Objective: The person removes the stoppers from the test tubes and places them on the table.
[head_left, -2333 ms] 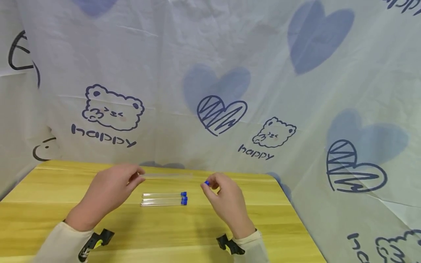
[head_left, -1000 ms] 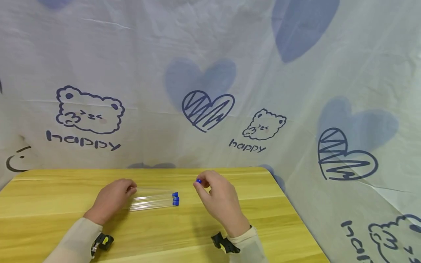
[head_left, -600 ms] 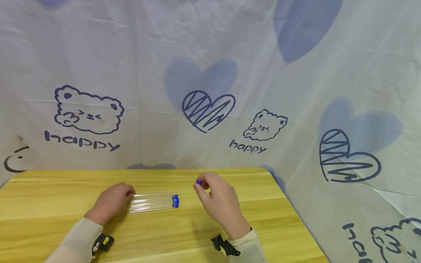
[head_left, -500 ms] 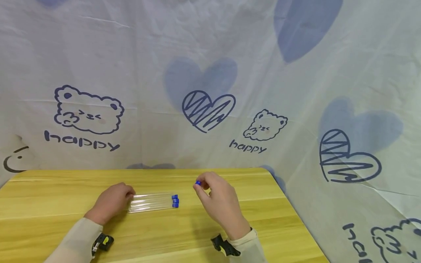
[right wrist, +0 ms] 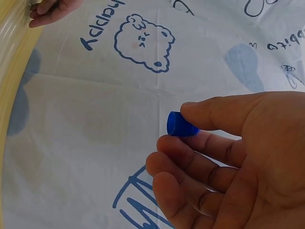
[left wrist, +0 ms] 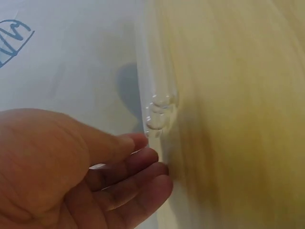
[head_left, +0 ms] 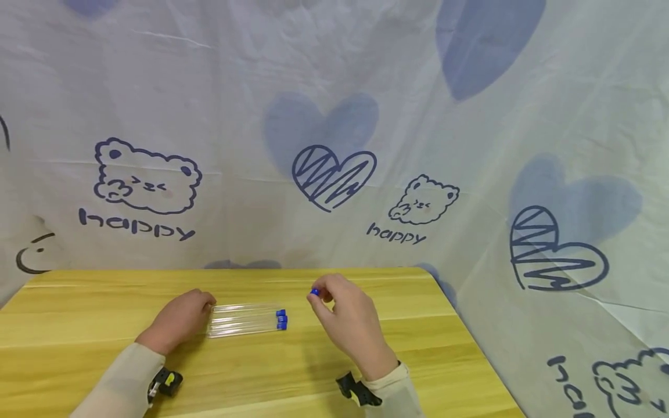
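Note:
Clear test tubes [head_left: 243,322] lie side by side on the table, their rounded ends to the left; three wear blue caps [head_left: 282,319] on the right. The farthest tube [head_left: 245,306] shows no cap. My left hand [head_left: 180,319] touches the rounded ends with loosely bent fingers. In the left wrist view, the index fingertip [left wrist: 142,139] sits right at the glossy tube ends [left wrist: 156,117], with no tube showing between it and the thumb. Right of the tubes, my right hand [head_left: 347,316] pinches a loose blue cap [right wrist: 182,125] between thumb and fingers, mouth facing left in the right wrist view.
The wood-grain table [head_left: 251,383] ends at a back edge just beyond the hands. Behind it hangs a pale printed cloth [head_left: 245,116] with hearts and bears. Black straps with camera mounts [head_left: 164,383] sit at both wrists.
The left hand has lowered the uncapped test tube from above the table to lie along the far side of the others. The right hand still pinches the blue cap, nearly in place.

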`<state>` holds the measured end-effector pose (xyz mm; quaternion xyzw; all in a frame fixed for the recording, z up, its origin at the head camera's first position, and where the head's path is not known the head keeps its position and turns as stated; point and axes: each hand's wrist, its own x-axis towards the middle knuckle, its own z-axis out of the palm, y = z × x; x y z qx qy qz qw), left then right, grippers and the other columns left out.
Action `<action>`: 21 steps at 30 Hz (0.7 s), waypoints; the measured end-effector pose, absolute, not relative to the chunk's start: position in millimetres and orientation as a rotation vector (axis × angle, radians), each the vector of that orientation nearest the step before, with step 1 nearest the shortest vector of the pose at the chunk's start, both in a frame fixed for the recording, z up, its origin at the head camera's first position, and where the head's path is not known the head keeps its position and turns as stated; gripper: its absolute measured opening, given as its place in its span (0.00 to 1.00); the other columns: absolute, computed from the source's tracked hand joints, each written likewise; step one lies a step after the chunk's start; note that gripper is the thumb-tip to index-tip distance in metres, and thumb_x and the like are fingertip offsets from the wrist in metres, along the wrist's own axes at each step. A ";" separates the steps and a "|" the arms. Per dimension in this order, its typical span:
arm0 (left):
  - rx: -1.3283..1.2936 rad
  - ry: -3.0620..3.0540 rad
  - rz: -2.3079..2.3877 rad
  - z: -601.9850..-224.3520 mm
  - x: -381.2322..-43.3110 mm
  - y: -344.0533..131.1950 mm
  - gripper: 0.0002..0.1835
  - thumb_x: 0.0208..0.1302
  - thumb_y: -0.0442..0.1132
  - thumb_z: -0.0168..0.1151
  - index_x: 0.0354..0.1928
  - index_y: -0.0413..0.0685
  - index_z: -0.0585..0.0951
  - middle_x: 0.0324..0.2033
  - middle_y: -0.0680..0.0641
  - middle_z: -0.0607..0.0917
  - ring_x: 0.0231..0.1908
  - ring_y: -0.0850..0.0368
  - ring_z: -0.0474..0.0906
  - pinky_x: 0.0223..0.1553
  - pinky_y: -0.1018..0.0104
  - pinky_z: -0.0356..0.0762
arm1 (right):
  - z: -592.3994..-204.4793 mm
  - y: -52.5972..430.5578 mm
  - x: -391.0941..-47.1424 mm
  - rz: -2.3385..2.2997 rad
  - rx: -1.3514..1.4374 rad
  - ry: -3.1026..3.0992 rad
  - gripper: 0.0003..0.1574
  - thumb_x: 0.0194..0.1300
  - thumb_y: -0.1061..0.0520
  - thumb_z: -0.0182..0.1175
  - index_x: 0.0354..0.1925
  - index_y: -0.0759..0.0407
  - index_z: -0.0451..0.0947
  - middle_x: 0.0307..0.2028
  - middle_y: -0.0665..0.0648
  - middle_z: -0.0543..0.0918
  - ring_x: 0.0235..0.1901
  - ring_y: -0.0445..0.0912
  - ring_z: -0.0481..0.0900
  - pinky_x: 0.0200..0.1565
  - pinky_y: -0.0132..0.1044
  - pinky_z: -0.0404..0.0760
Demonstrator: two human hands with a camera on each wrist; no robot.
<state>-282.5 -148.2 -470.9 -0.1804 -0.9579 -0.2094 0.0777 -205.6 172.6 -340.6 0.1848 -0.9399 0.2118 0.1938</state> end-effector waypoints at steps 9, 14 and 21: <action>-0.516 -2.889 -0.655 -455.8 -269.5 -152.2 0.13 0.72 0.29 0.55 0.52 0.31 0.83 0.48 0.33 0.86 0.52 0.32 0.82 0.55 0.38 0.79 | -343.5 170.0 -207.5 0.583 0.507 -2.658 0.06 0.71 0.50 0.68 0.43 0.49 0.83 0.35 0.44 0.82 0.34 0.39 0.79 0.35 0.31 0.79; -0.455 -2.903 -0.688 -426.7 -249.0 -154.5 0.15 0.71 0.34 0.62 0.55 0.35 0.82 0.48 0.38 0.86 0.48 0.39 0.83 0.49 0.40 0.81 | -344.2 168.4 -207.6 0.591 0.521 -2.665 0.06 0.71 0.51 0.68 0.43 0.50 0.83 0.35 0.45 0.82 0.35 0.41 0.80 0.36 0.32 0.79; -0.431 -2.880 -0.714 -389.2 -222.7 -149.6 0.19 0.71 0.41 0.65 0.59 0.39 0.81 0.53 0.39 0.85 0.52 0.39 0.82 0.51 0.40 0.80 | -346.6 168.4 -209.0 0.565 0.527 -2.669 0.05 0.71 0.51 0.68 0.42 0.49 0.84 0.35 0.44 0.83 0.35 0.38 0.79 0.37 0.33 0.80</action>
